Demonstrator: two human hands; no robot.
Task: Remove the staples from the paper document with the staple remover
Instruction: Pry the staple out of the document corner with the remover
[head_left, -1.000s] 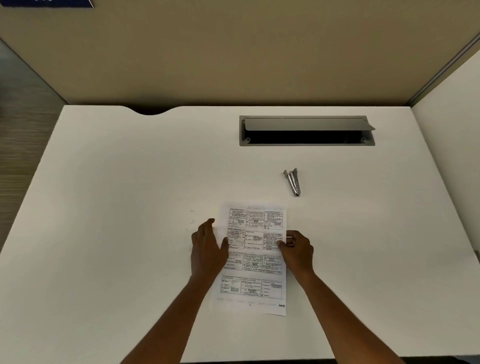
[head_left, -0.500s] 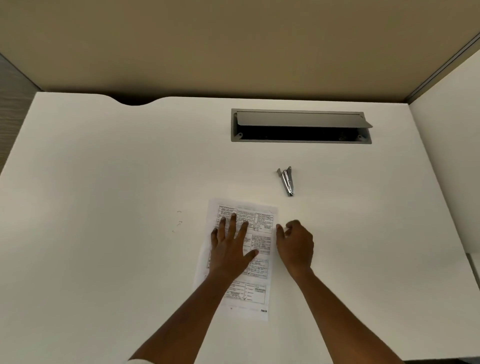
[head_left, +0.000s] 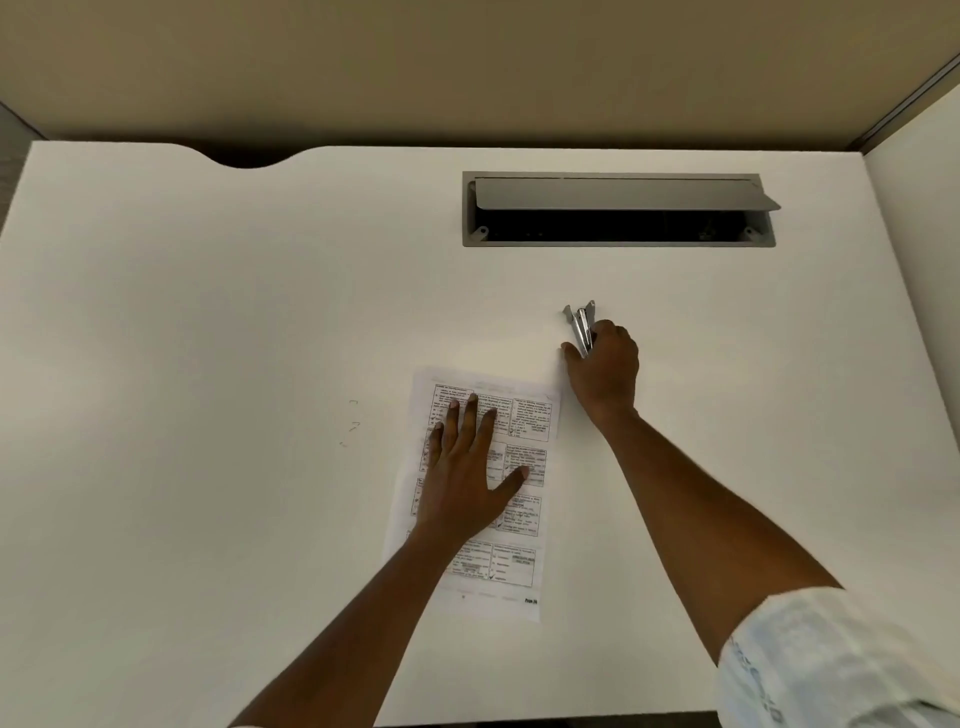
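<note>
Head view, tool: silver metal staple remover (head_left: 582, 325), just beyond the paper's far right corner, prongs pointing away.
Right hand: right hand (head_left: 605, 371) curled round the remover's near end.
Document: printed white paper document (head_left: 519, 566), flat on white desk (head_left: 208, 312).
Left hand: left hand (head_left: 462, 478) flat, fingers spread, pressing the sheet.
Left of sheet: bent loose staples (head_left: 353, 423).

White desk (head_left: 208, 291), grey cable hatch (head_left: 618, 195) with raised lid, beige partition wall (head_left: 467, 67) behind
</note>
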